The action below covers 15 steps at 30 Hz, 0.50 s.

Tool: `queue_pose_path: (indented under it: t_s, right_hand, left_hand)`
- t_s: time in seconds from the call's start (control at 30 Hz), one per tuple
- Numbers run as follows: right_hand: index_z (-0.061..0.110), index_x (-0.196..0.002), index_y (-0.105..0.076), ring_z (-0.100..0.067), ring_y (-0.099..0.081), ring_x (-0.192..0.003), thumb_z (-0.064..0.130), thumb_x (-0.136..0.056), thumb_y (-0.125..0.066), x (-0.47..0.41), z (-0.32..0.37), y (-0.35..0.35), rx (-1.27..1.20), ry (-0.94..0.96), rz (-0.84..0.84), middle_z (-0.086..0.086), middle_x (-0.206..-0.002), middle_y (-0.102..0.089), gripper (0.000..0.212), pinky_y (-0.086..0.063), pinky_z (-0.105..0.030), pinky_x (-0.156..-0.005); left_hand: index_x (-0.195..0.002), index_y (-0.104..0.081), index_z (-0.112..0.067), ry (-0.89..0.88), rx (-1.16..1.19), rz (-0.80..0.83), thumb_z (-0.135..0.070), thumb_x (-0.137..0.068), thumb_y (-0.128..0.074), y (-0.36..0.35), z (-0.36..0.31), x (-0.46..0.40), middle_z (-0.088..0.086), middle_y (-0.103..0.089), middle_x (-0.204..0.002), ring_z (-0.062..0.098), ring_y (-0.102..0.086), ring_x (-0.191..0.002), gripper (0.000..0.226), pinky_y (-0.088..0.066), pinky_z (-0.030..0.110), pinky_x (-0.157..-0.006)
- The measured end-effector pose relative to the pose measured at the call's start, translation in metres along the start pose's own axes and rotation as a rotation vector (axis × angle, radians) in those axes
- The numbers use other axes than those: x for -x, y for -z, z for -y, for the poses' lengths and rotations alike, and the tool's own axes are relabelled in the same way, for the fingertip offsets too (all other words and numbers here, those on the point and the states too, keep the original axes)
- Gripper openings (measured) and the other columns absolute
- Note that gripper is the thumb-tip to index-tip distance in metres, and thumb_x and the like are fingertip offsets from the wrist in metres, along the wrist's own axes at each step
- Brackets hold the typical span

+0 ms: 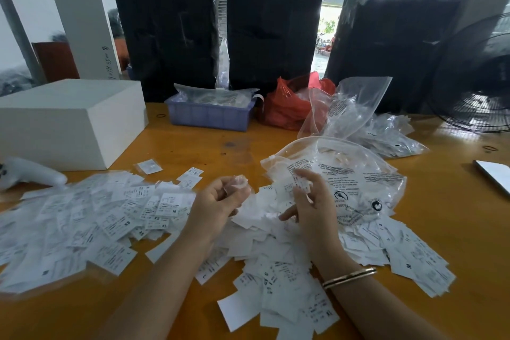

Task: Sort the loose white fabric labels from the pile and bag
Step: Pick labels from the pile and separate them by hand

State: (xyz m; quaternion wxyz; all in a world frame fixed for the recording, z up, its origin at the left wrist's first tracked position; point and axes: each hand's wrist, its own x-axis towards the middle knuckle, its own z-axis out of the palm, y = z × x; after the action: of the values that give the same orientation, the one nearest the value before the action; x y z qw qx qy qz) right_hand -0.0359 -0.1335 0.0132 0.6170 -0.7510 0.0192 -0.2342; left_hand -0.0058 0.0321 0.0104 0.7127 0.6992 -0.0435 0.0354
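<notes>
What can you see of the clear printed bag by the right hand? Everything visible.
The clear printed bag is thin, crinkled, see-through plastic with black warning text and round symbols. It lies flat but puffed on the orange table, mouth towards the hands, with white labels showing inside. Its near edge rests on the label pile. The right hand, pinching a label, overlaps its left edge. More clear bags lie behind it.

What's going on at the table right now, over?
Left hand grips crumpled clear plastic. Right hand pinches one label. Label pile unsorted. Nothing blocking.
</notes>
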Motion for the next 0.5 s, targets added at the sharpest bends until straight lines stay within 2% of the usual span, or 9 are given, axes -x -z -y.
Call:
queue_pose_path:
  t_s: [0.03, 0.1, 0.17, 0.2, 0.33, 0.4, 0.5]
  right_hand:
    - [0.039, -0.099, -0.063, -0.025, -0.066, -0.054, 0.007, -0.097, -0.046, 0.0000, -0.0008, -0.0005, 0.028, -0.004, 0.010, 0.007, -0.076, -0.070, 0.036, -0.038, -0.017, -0.046]
    - [0.030, -0.096, -0.070, -0.013, -0.060, -0.048, 0.005, -0.096, -0.048, 0.0020, -0.0017, -0.0018, 0.027, -0.001, 0.043, 0.006, -0.064, -0.069, 0.033, -0.036, -0.015, -0.044]
    - [0.031, -0.096, -0.069, 0.000, -0.055, -0.048, 0.004, -0.094, -0.052, 0.0044, -0.0003, -0.0029, -0.031, 0.022, 0.083, 0.004, -0.062, -0.067, 0.032, -0.037, -0.012, -0.044]
    - [0.034, -0.098, -0.067, 0.001, -0.058, -0.053, 0.003, -0.093, -0.054, 0.0049, 0.0005, -0.0035, -0.070, 0.025, 0.108, 0.004, -0.065, -0.068, 0.033, -0.042, -0.013, -0.048]
    - [0.040, -0.111, -0.054, -0.012, -0.068, -0.072, 0.003, -0.088, -0.061, 0.0047, -0.0006, -0.0077, -0.203, -0.046, 0.177, -0.003, -0.080, -0.070, 0.045, -0.052, -0.019, -0.065]
    - [0.034, -0.114, -0.050, -0.014, -0.068, -0.073, -0.001, -0.087, -0.062, 0.0039, -0.0023, -0.0096, -0.329, -0.120, 0.190, -0.005, -0.079, -0.069, 0.046, -0.054, -0.022, -0.068]
    - [0.016, -0.104, -0.054, -0.021, -0.069, -0.081, -0.002, -0.086, -0.062, 0.0037, -0.0032, -0.0087, -0.447, -0.191, 0.201, -0.012, -0.090, -0.069, 0.027, -0.055, -0.026, -0.070]
  left_hand:
    - [-0.102, -0.065, -0.028, 0.018, 0.048, 0.004, -0.032, -0.078, -0.073, -0.0003, -0.0001, 0.0003, -0.015, -0.067, -0.067, 0.002, -0.060, -0.061, 0.026, -0.050, 0.024, -0.068]
    - [-0.105, -0.065, -0.029, 0.051, 0.152, -0.009, -0.031, -0.077, -0.073, -0.0001, -0.0003, 0.0000, -0.011, -0.063, -0.064, 0.004, -0.058, -0.062, 0.029, -0.050, 0.026, -0.067]
    - [-0.104, -0.065, -0.031, 0.080, 0.241, -0.038, -0.031, -0.077, -0.073, 0.0008, -0.0013, -0.0008, -0.005, -0.063, -0.070, 0.006, -0.059, -0.064, 0.028, -0.051, 0.026, -0.066]
    - [-0.104, -0.065, -0.031, 0.093, 0.278, -0.051, -0.032, -0.075, -0.073, 0.0012, -0.0022, -0.0009, -0.004, -0.064, -0.072, 0.006, -0.060, -0.065, 0.030, -0.051, 0.026, -0.065]
    - [-0.106, -0.065, -0.029, 0.117, 0.386, -0.071, -0.028, -0.066, -0.075, 0.0023, -0.0056, -0.0018, -0.005, -0.068, -0.073, 0.004, -0.064, -0.062, 0.041, -0.052, 0.023, -0.059]
    - [-0.103, -0.067, -0.029, 0.119, 0.430, -0.070, -0.025, -0.063, -0.075, 0.0032, -0.0058, -0.0026, -0.006, -0.070, -0.073, 0.005, -0.066, -0.064, 0.040, -0.054, 0.021, -0.057]
    - [-0.101, -0.068, -0.028, 0.121, 0.476, -0.079, -0.022, -0.062, -0.075, 0.0047, -0.0048, -0.0032, -0.002, -0.072, -0.077, 0.007, -0.068, -0.068, 0.041, -0.057, 0.023, -0.060]
